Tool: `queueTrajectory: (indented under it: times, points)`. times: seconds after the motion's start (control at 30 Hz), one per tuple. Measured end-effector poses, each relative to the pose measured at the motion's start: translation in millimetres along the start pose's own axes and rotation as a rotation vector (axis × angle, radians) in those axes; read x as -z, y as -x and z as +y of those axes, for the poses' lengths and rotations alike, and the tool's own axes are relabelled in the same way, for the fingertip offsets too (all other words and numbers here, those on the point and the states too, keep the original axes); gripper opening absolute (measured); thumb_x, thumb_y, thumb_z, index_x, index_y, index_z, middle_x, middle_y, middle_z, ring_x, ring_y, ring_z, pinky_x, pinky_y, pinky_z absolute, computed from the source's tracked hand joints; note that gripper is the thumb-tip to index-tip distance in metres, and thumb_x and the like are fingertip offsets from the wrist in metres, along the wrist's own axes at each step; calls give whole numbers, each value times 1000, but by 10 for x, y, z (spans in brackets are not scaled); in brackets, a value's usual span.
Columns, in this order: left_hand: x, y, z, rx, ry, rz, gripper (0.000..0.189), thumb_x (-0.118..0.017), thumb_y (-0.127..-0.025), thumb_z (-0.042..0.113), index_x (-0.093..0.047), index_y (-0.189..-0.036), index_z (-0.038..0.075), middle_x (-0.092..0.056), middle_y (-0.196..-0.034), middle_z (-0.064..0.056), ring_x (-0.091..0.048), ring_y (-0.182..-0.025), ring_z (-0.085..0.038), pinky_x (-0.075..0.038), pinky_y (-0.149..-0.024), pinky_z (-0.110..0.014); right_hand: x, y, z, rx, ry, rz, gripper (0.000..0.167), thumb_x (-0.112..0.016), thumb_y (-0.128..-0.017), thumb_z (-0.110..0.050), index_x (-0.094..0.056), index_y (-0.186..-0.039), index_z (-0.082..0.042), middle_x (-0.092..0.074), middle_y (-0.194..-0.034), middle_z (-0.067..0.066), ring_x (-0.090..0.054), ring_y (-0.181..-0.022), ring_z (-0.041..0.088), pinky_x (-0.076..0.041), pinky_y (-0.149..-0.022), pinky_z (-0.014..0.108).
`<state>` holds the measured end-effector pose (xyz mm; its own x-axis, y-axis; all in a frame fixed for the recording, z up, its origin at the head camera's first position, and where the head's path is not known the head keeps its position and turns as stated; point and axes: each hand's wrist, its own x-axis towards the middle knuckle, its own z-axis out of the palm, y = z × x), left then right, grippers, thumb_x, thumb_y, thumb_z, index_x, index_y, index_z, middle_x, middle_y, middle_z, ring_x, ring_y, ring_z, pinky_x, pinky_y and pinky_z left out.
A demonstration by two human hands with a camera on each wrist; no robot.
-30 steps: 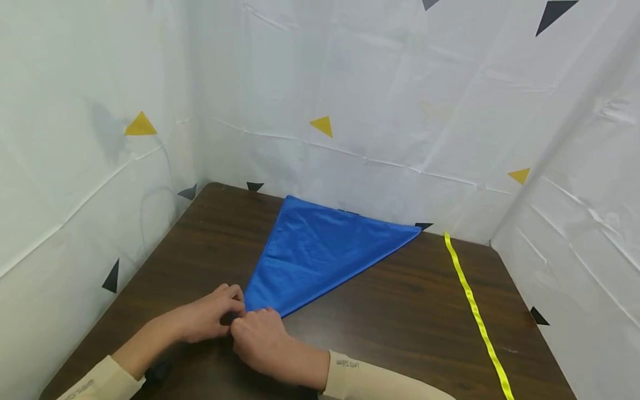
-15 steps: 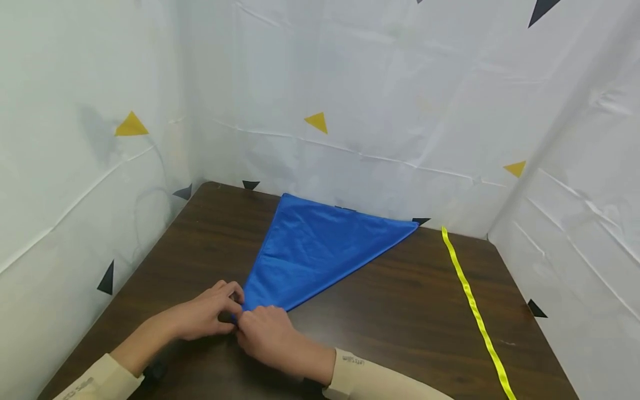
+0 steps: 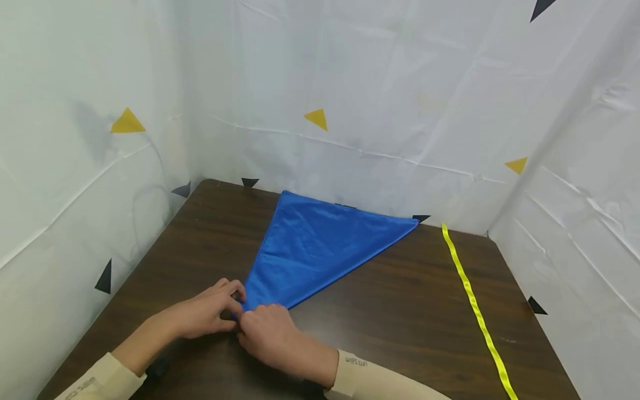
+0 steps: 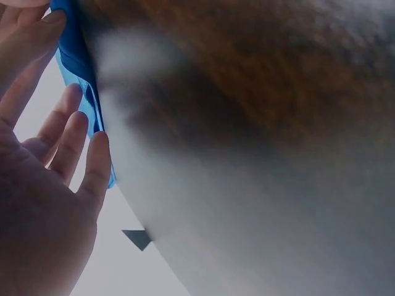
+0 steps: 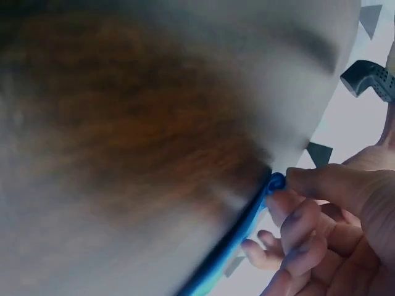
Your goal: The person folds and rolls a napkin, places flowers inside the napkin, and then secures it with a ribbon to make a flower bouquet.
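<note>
Brown tabletop [image 3: 390,322]: right hand [image 3: 272,337] pinches blue cloth [image 3: 320,247]; left hand [image 3: 207,314] touches it, grip unclear

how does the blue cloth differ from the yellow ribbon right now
Shape: the blue cloth is a broad triangle; the yellow ribbon is a long, narrow strip.
Colour: the cloth is deep blue, the ribbon bright yellow.
Contact: the left hand and right hand are at the cloth's near corner; neither touches the ribbon.
Shared: both lie on the dark table.

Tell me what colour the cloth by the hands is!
The cloth is blue; it shows best in the head view.
</note>
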<state>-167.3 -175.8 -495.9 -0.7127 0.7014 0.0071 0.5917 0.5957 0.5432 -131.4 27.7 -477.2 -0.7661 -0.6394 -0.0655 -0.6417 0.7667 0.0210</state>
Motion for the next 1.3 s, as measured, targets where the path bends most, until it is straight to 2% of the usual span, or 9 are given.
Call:
queueTrajectory:
  times: [0.13,0.27,0.5,0.73,0.83,0.9,1.0,1.17,1.3]
  points:
    - [9,-7,7,15,15,0,13,-82,-98,27,-77,-93,39,-55,-127,4,-46,-117,-20,-50,-96,-42,14,8,-40,22,59,48,21,-78,-98,-35,-67,-85,-23,-66,-71,-7,-65,-66,12,-51,-57,32]
    - [26,3,42,30,29,-9,10,-81,-98,28,-78,-92,36,-56,-126,4,-47,-118,-21,-50,-96,-42,14,2,-70,26,65,69,23,-78,-98,-30,-66,-80,-21,-65,-69,-6,-64,-63,12,-49,-55,31]
    - [29,6,61,31,20,-15,14,-81,-98,27,-76,-90,36,-56,-125,3,-46,-116,-20,-49,-94,-40,26,-16,-134,-19,113,3,26,-77,-99,-35,-68,-78,-22,-64,-67,-5,-63,-61,15,-51,-55,33]
    - [-19,21,2,-28,4,37,12,-82,-97,25,-76,-91,35,-57,-121,2,-47,-110,-20,-48,-87,-40,50,-24,-192,-42,147,-39,26,-77,-99,-36,-69,-78,-23,-66,-70,-4,-63,-65,17,-51,-59,34]
    - [-22,18,16,-6,7,25,10,-81,-97,25,-77,-96,34,-56,-120,5,-47,-110,-19,-48,-89,-40,62,-21,-181,-39,118,-36,29,-77,-99,-33,-67,-73,-22,-64,-69,-4,-61,-63,16,-50,-57,34]
    - [-16,14,46,32,18,6,8,-81,-98,24,-78,-99,32,-55,-120,6,-47,-110,-19,-47,-90,-39,66,-18,-166,-35,89,-26,32,-77,-98,-31,-66,-70,-22,-62,-65,-4,-58,-60,16,-48,-54,34]
    - [-35,23,60,56,-2,10,12,-81,-98,23,-79,-106,30,-56,-121,8,-47,-111,-17,-48,-91,-37,57,-16,-138,-37,54,-9,36,-77,-97,-30,-62,-66,-21,-57,-62,-4,-54,-57,15,-47,-51,33]
    - [-68,45,77,23,-46,53,18,-82,-97,20,-76,-111,31,-55,-119,12,-47,-108,-12,-47,-89,-34,11,-14,-57,-41,-52,15,43,-77,-95,-26,-53,-60,-21,-45,-56,-7,-46,-51,11,-40,-46,29]
    - [-77,46,52,8,-32,58,23,-81,-97,18,-72,-105,37,-55,-119,13,-46,-108,-12,-47,-88,-33,18,-24,20,-54,-210,-28,48,-78,-96,-23,-51,-56,-23,-39,-52,-11,-42,-49,7,-35,-45,25]
